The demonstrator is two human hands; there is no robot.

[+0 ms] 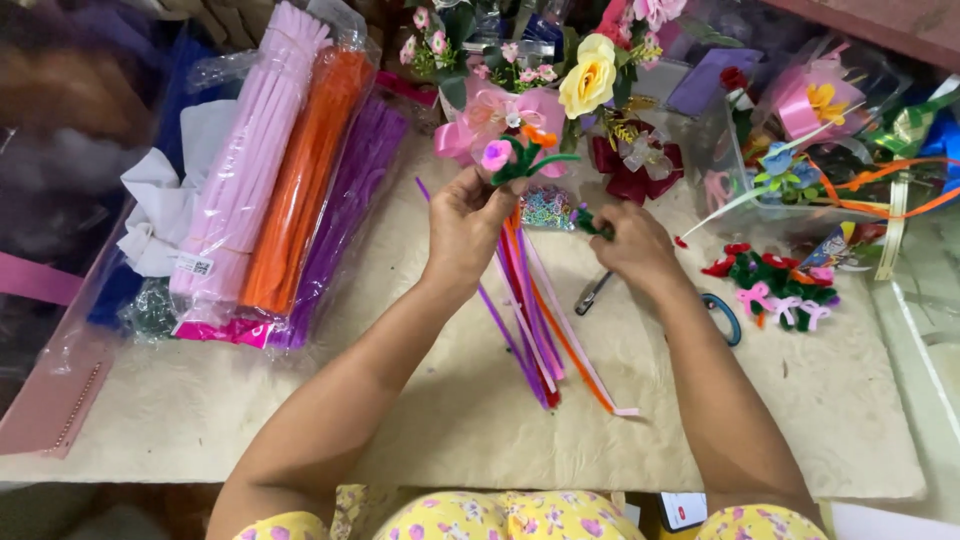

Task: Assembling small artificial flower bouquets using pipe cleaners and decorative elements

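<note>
We see a pale mat (470,420) covering most of the table. On its left lie three packs of long fuzzy wires side by side: a pink pack (245,165), an orange pack (305,175) and a purple pack (350,215), all in clear wrap. A white cloth (160,215) sits crumpled just left of the pink pack.

Along the far edge we count one yellow rose (588,80) among smaller pink blooms, and one dark red bow (635,165) just below it.

In the middle, a bundle of stems (535,320) in purple, pink, red, orange and white fans down across the mat; we cannot count them exactly. The left hand (465,225) is closed around the top of the bundle, holding it tilted above the mat. Above that fist stand two small flowers (512,152), one pink and one orange, with green leaves.

The right hand (632,245) pinches a short green piece (590,222) between its fingertips, just beside the bundle.

To the right, a pile of finished bits (775,285) in red, green and pink rests on the mat, with one blue ring (725,315) near the right wrist.
</note>
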